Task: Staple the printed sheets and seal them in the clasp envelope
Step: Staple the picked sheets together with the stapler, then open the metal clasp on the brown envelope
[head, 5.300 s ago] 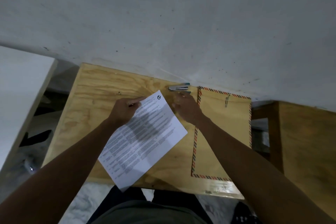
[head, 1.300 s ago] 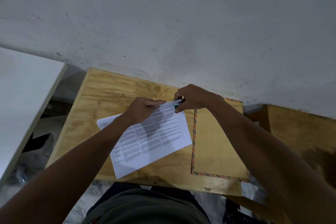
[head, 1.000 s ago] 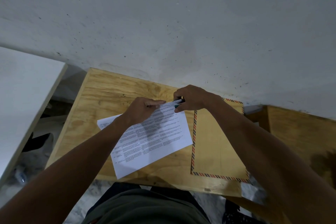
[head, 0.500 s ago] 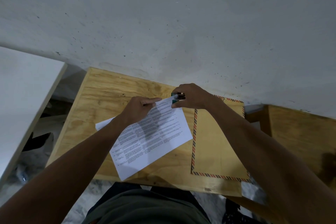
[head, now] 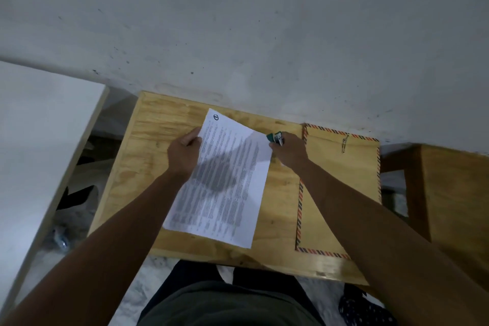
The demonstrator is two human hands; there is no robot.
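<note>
Risk of the printed sheets [head: 225,182] fanning out of register, since only 1 long edge is pinched and the far right corner looks lifted and curled off the plywood table [head: 148,156]. Risk too of a staple landing askew or missing the lower pages if the stapler [head: 276,137] closes while that corner floats; whether a staple already sits there cannot be told from here. Possible snag later at the clasp envelope [head: 341,185], lying flat just right of the pages with its metal clasp [head: 344,143] near the top edge and the right forearm crossing it. Left hand [head: 184,156] closed in a pinch on the left edge of the sheets, thumb on top, fingers hidden beneath. Right hand [head: 289,151] curled shut around the small teal and metal stapler, its nose right at the upper right corner of the pages; actual contact with the paper not clear. Sheets mid-table, angled, top end toward the wall.
</note>
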